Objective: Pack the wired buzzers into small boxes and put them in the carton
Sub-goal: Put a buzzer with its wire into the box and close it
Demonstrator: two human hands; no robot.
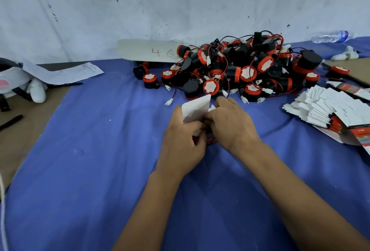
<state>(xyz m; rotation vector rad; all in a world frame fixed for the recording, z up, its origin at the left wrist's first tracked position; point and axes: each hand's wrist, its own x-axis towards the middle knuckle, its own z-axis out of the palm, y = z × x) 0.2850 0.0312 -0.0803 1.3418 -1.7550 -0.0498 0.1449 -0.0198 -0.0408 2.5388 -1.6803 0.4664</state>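
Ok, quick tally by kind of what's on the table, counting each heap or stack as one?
buzzer heap: 1 (the buzzers in it are too tangled to count)
stack of flat boxes: 1
small box, flap up: 1
water bottle: 1
printed sheet: 1
Total: 5

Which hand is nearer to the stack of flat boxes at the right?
Right. The right hand is beside the stack of flat boxes; the left hand lies beyond it, farther away.
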